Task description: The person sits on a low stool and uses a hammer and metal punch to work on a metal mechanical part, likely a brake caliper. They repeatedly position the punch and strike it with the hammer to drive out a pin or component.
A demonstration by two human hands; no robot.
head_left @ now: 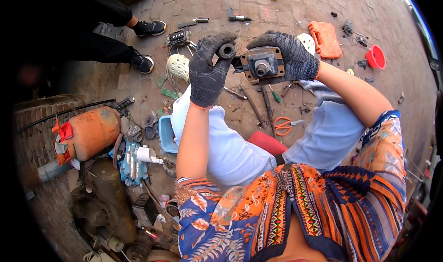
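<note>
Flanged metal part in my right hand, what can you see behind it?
A dark piece sticks out past its left edge, and your gloved right hand curls around its right side. Whatever lies directly behind the flanged metal part is hidden.

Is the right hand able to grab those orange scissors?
Probably not just now: the right hand is busy holding a dark, squarish part. Nothing seems to cover the orange-handled scissors, though.

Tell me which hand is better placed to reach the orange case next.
Probably the right hand: it is much nearer the orange case, though it would first have to release the flanged part. The left hand, farther off, holds a dark ring-shaped part.
</note>
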